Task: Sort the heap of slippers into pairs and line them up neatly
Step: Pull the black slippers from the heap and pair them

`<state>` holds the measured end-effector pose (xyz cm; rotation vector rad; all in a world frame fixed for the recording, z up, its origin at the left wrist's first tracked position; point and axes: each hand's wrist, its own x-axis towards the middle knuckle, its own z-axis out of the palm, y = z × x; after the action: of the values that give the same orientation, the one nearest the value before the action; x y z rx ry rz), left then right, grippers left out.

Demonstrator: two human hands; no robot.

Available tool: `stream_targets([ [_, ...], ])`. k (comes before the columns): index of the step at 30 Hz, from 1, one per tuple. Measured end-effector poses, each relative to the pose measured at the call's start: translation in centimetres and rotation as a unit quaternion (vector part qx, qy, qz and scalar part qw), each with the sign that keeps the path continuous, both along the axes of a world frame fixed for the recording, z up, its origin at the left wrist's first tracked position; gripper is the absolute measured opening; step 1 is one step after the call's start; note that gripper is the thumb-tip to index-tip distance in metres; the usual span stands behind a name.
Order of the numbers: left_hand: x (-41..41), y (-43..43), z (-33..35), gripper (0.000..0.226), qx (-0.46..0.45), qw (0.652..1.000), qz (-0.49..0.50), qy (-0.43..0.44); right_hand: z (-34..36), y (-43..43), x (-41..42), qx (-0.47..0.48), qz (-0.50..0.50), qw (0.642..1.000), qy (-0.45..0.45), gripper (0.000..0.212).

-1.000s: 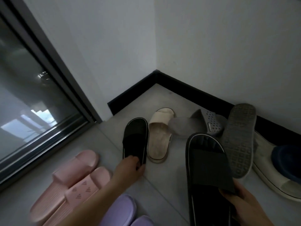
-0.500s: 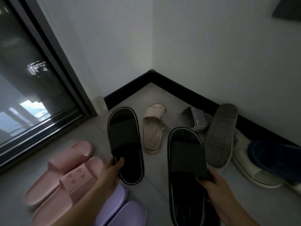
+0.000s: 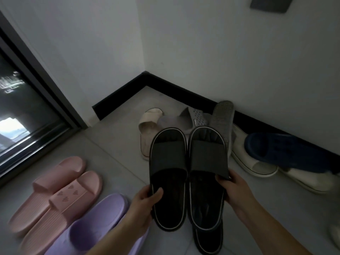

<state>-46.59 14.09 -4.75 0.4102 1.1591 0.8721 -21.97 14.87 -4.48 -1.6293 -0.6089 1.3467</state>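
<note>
Two black slippers with white edging are held side by side above the floor. My left hand (image 3: 145, 205) grips the left black slipper (image 3: 168, 161) by its inner edge. My right hand (image 3: 234, 188) holds the right black slipper (image 3: 207, 155) at its strap. Behind them lie a beige slipper (image 3: 147, 129), a grey perforated slipper (image 3: 191, 118) and a grey slipper (image 3: 221, 118) standing sole-out. A pink pair (image 3: 55, 194) and a purple slipper (image 3: 95, 223) sit lined up at the lower left.
A dark blue slipper (image 3: 279, 150) rests on white shoes (image 3: 257, 164) along the right wall's black skirting (image 3: 198, 96). A glass sliding door (image 3: 22, 111) runs along the left. Grey floor tiles (image 3: 114, 144) show between the pairs and the heap.
My left hand lifted the black slipper off the floor and brought it right, beside the one in my right hand. The two slippers now sit together, toes pointing away.
</note>
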Motion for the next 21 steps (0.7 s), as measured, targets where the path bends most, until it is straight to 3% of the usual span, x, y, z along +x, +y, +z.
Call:
stream_targets([
  [5,2.3,-0.5,-0.2,0.026,0.009,0.999,-0.021,0.027,0.0,-1.4,1.7,-0.005,-0.034,0.999,-0.013,0.022],
  [13,11.2,-1.9,-0.8,0.021,0.003,0.983,-0.184,0.025,-0.4,-7.5,10.3,-0.032,-0.139,0.989,-0.036,0.037],
  [21,20.7,-4.7,-2.2,0.029,-0.031,0.926,-0.373,0.046,-2.0,-17.6,17.0,-0.089,-0.278,0.956,-0.014,0.03],
])
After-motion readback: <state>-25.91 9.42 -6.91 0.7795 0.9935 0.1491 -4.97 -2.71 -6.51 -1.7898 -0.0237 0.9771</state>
